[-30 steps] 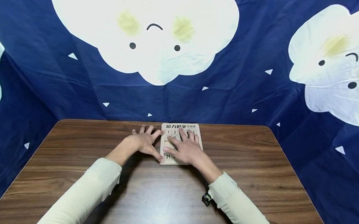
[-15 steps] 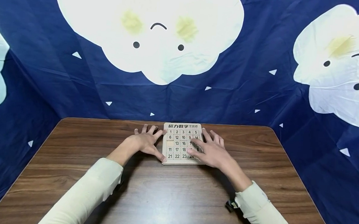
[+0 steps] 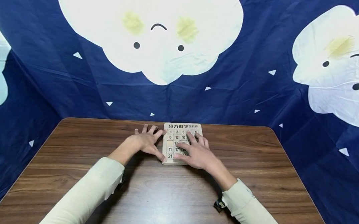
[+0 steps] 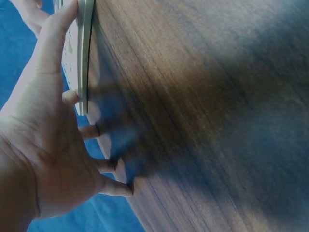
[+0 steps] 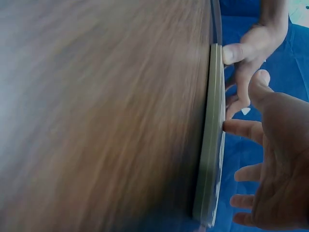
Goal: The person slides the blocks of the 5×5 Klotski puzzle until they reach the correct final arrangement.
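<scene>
A pale number board (image 3: 183,126) with rows of numbered square tiles lies flat near the table's far edge. One square in its left column, below the 6 tile, is bare. My left hand (image 3: 145,143), fingers spread, holds the board's left side with thumb and index finger at its border; the left wrist view shows the thumb on the board's edge (image 4: 86,58). My right hand (image 3: 200,154) is over the board's right part, its index fingertip at the 13 tile; in the right wrist view that finger touches the board's face. The right hand hides several tiles.
The brown wooden table (image 3: 163,198) reaches toward me on all sides of the board. Behind it hangs a dark blue cloth (image 3: 132,100) with white clouds and small triangles. A dark band (image 3: 219,205) is at the right sleeve.
My right hand first moved right, uncovering most tiles, then came back left over the middle columns. The left hand keeps its place at the board's left side.
</scene>
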Motion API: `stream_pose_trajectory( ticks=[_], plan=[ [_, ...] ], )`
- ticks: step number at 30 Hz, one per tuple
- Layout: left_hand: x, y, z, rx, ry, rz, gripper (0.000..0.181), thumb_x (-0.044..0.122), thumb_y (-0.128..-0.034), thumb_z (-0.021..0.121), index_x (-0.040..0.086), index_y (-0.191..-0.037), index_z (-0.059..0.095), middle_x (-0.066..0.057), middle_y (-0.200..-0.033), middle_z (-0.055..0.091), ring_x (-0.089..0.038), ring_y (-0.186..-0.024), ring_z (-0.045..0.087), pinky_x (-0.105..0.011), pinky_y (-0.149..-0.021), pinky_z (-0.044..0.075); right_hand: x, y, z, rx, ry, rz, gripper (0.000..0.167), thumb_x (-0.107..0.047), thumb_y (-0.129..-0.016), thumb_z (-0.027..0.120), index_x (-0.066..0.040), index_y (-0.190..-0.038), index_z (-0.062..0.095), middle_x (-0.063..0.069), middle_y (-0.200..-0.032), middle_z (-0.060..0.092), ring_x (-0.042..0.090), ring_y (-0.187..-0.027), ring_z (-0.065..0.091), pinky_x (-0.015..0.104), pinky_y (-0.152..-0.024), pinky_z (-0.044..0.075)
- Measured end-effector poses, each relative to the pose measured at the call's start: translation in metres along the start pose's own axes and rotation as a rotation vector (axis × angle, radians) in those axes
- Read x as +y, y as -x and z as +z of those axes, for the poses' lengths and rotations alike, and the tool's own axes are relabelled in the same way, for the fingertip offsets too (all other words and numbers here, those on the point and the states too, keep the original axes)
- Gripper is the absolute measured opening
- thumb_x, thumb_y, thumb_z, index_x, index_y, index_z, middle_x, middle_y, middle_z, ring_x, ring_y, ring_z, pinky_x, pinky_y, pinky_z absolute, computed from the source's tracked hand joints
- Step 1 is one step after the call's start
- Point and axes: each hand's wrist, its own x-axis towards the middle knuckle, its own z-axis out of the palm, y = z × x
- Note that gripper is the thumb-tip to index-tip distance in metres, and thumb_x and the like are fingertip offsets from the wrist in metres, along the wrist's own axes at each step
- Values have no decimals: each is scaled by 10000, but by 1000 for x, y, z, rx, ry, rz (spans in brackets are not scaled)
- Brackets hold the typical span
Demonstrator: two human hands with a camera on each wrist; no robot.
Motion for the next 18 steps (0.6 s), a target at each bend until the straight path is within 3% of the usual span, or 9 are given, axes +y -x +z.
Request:
stream_pose_trajectory(
  ticks=[6,13,18],
  plan=[
    [0,0,0,-3,4,-11,1388,888,-752,829,304,-1817,158,-273,-1887,88,-654,-1713,-20,-933,-1278,87,-7,-9,0,-49,-34,-41,664,-729,-1093,546,-368,-1648,596,236,-1874,233,595,-1703,189,789,-1350,181],
    [1,-5,1,-9,22,-15,1471,952,-659,839,320,-1806,171,-261,-1889,75,-644,-1717,-36,-937,-1274,52,15,6,-8,63,-22,24,548,-628,-1090,648,-289,-1512,736,282,-1824,333,622,-1673,259,815,-1316,230],
    [-1,-3,1,-10,25,-10,1458,945,-667,838,323,-1804,171,-266,-1882,99,-660,-1710,-21,-945,-1263,68,13,2,0,-11,-23,-34,623,-678,-1101,586,-353,-1631,622,269,-1855,260,607,-1693,208,796,-1327,210]
  ],
)
